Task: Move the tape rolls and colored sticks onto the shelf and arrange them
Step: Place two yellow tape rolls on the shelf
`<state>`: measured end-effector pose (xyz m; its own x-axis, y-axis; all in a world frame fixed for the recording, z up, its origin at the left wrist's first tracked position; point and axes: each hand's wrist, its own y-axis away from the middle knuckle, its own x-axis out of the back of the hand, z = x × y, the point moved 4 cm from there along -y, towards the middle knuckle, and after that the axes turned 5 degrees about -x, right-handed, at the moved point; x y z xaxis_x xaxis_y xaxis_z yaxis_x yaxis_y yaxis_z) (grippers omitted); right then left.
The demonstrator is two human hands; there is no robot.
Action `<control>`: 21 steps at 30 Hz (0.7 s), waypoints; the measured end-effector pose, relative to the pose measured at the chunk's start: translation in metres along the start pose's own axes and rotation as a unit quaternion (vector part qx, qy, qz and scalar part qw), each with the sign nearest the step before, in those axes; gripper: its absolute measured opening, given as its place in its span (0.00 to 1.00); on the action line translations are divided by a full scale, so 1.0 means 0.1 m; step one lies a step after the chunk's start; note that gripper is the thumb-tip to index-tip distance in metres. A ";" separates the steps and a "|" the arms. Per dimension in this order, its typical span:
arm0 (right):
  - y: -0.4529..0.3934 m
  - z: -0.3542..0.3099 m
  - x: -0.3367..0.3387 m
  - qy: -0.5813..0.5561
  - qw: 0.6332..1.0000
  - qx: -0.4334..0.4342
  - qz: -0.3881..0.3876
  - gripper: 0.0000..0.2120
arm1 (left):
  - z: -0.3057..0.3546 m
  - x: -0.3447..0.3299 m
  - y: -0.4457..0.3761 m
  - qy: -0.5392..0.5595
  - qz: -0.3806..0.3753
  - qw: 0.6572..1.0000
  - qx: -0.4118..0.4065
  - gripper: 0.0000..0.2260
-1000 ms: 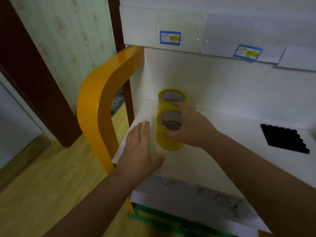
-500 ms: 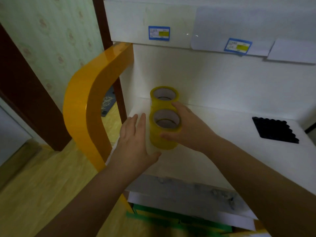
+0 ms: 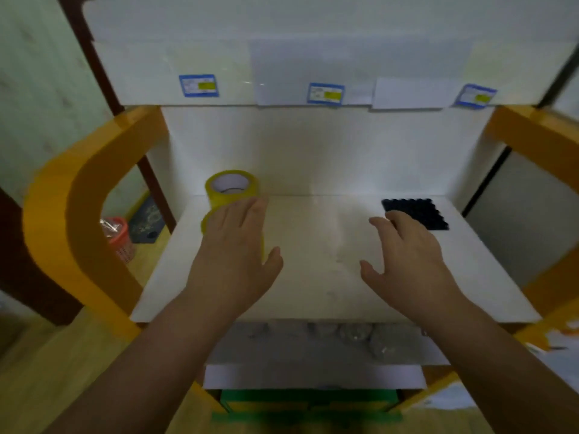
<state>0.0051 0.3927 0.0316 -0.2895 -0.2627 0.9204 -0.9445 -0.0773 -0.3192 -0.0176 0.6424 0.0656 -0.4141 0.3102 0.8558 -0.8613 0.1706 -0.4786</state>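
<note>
Two yellow tape rolls stand one behind the other at the left of the white shelf board [image 3: 313, 277]. The rear roll [image 3: 232, 186] is fully in view by the back wall. The front roll [image 3: 205, 223] is almost wholly hidden behind my left hand [image 3: 235, 255], whose straight fingers lie over it. My right hand [image 3: 407, 261] hovers over the middle right of the board with fingers spread and holds nothing. No colored sticks are in view.
A black bumpy mat [image 3: 415, 213] lies at the back right of the board. Orange curved frame arms [image 3: 72, 214] flank the shelf on both sides. Blue price tags [image 3: 199, 85] hang on the upper shelf edge. An orange-lidded container [image 3: 117, 236] stands on the floor at left.
My right hand has let go of the front tape roll and moved to the right, away from it. My left hand now covers that roll. The view has swung right.
</note>
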 end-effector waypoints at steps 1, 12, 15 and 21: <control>0.09 0.11 0.05 0.002 1.000 -0.014 -0.008 0.35 | 0.15 -0.03 0.00 -0.005 0.004 1.000 -0.006 0.33; 1.51 1.28 0.94 -0.040 0.999 -0.032 -0.001 0.30 | 2.13 -0.44 0.40 0.064 -0.071 0.991 -0.092 0.32; 1.87 1.67 1.23 -0.035 0.999 -0.027 0.008 0.28 | 2.71 -0.46 0.53 0.101 -0.071 0.986 -0.113 0.31; 2.40 2.63 1.66 -0.017 0.996 -0.078 0.041 0.27 | 3.82 -0.54 0.75 0.160 -0.068 0.971 -0.165 0.29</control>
<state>-0.2293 0.0779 0.0481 -0.3635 -0.2940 0.8840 -0.9314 0.0948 -0.3515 -0.1726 0.2817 0.0585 -0.1441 0.5298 0.8358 -0.7387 0.5044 -0.4470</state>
